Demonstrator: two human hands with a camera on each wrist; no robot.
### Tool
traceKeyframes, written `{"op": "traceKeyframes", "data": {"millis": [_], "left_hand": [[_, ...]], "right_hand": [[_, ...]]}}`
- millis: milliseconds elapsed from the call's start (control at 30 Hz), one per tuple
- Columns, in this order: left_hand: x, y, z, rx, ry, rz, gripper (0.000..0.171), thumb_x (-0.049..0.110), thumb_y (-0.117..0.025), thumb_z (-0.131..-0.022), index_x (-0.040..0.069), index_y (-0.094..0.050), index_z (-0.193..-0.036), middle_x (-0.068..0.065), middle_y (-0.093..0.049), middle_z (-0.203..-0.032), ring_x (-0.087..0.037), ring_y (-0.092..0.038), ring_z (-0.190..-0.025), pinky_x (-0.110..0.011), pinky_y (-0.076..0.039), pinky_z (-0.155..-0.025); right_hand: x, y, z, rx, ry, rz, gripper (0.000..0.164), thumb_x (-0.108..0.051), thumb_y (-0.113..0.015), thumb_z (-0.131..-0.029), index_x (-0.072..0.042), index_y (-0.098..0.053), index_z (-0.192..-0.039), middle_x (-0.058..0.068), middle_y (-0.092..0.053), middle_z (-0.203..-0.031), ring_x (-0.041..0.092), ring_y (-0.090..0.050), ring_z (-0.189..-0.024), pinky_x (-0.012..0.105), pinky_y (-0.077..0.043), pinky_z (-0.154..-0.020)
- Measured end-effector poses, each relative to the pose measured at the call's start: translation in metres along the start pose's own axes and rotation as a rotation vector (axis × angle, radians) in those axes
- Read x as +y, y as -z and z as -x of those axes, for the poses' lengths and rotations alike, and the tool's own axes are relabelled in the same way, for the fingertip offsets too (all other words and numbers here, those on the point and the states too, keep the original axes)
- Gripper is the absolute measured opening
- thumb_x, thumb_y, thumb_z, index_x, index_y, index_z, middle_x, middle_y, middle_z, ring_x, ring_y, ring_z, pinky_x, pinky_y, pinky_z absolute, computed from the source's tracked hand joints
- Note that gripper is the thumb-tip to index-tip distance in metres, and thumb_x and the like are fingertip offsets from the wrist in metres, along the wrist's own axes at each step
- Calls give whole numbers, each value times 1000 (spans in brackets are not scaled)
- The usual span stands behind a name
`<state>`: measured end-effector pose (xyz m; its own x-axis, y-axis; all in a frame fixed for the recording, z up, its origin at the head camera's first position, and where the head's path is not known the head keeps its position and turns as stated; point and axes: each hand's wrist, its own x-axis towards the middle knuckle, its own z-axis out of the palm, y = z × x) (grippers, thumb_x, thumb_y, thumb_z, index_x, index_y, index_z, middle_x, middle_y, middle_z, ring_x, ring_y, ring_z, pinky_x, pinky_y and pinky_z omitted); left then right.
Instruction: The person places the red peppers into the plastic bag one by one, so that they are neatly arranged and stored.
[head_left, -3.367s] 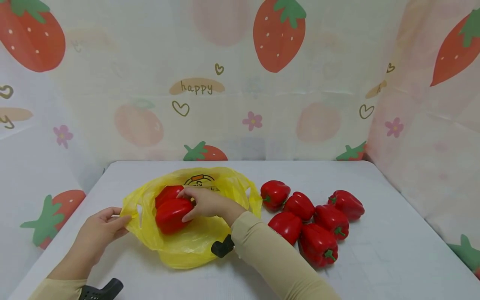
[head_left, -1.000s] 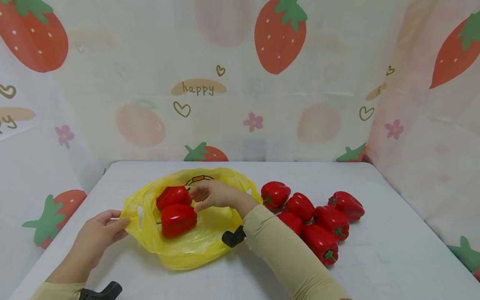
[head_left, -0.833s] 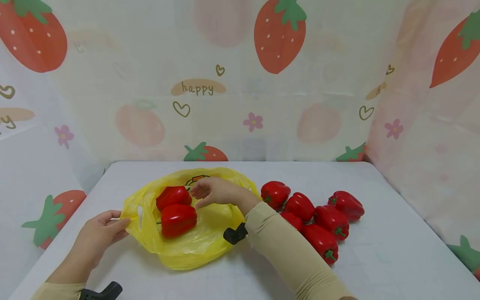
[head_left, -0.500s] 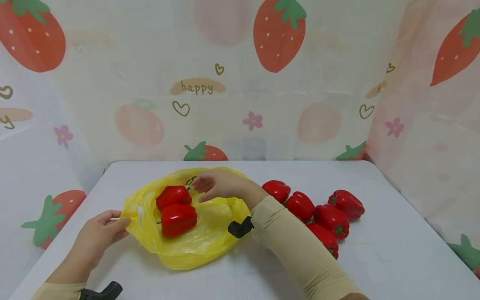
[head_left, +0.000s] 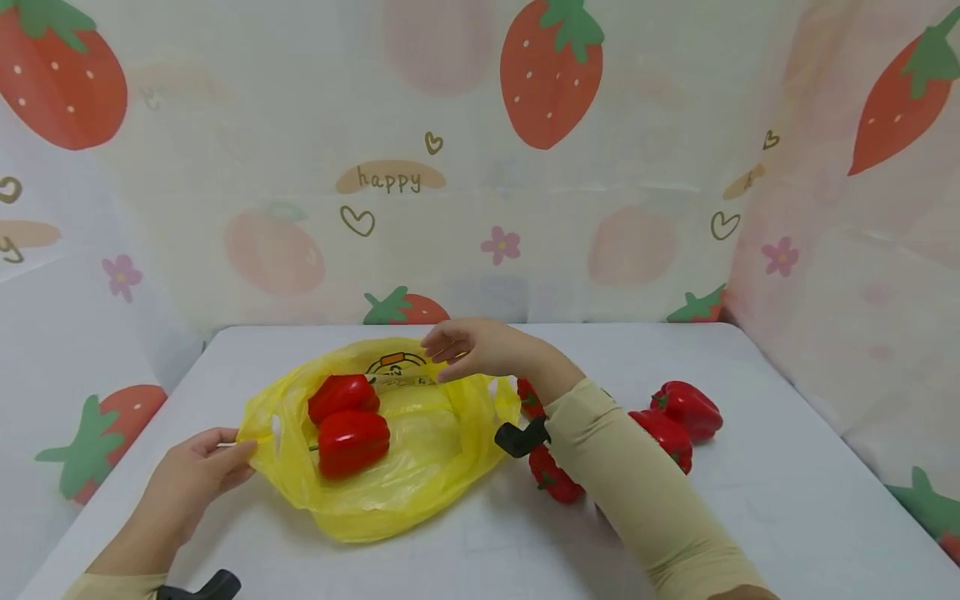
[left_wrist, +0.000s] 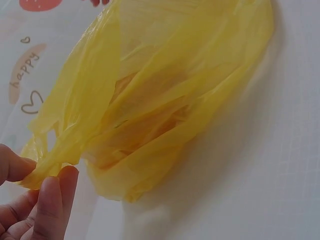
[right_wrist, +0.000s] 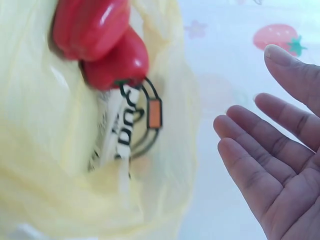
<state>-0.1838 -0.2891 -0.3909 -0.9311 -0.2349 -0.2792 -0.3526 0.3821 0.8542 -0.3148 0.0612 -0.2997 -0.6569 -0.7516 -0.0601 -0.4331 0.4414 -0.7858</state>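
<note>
A yellow plastic bag (head_left: 420,492) lies spread on the table with its mouth wide. Inside it, two red bell peppers (head_left: 354,443) rest against each other toward the left side. My left hand (head_left: 197,475) pinches the bag's left handle; thumb and fingers close on the thin plastic in the left wrist view. Over the bag's far right rim hangs my right hand (head_left: 487,348), its fingers loosely bent. In the right wrist view the palm of that hand (right_wrist: 280,165) is bare, beside the bag's printed wall (right_wrist: 155,112).
Several more red bell peppers (head_left: 688,410) sit on the white table (head_left: 772,500) right of the bag, partly covered by my right sleeve (head_left: 637,475). Behind the table hangs a strawberry-patterned curtain (head_left: 465,200).
My right hand has let go of the pepper in the bag and moved up and right, out over the far rim. The left hand keeps its hold on the handle.
</note>
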Motion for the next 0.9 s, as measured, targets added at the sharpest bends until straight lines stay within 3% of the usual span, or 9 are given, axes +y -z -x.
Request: {"op": "traceKeyframes", "data": {"millis": [133, 267, 900], "left_hand": [[0, 1, 0, -6, -28, 5, 61, 41, -60, -86, -1, -44, -128, -19, -53, -121, -9, -61, -85, -27, -54, -75], [0, 3, 1, -5, -54, 20, 60, 39, -61, -86, -2, -45, -127, -15, -56, -116, -7, -61, -83, -25, -54, -75], [1, 5, 0, 4, -75, 15, 62, 41, -60, -86, -2, -44, -128, -17, -54, -120, -3, -61, -82, -22, -53, -73]], "right_hand": [[5, 13, 14, 29, -16, -24, 41, -11, -67, -82, -9, -53, -121, 5, -57, -119, 19, -55, -109, 28, -48, -90], [9, 24, 28, 58, -40, -7, 43, -16, -68, -82, -11, -53, -122, 1, -58, -118, 17, -55, -108, 28, -48, -90], [17, 61, 89, 94, 26, -7, 44, -8, -67, -82, -7, -51, -123, 9, -57, -119, 21, -54, -112, 35, -45, -95]]}}
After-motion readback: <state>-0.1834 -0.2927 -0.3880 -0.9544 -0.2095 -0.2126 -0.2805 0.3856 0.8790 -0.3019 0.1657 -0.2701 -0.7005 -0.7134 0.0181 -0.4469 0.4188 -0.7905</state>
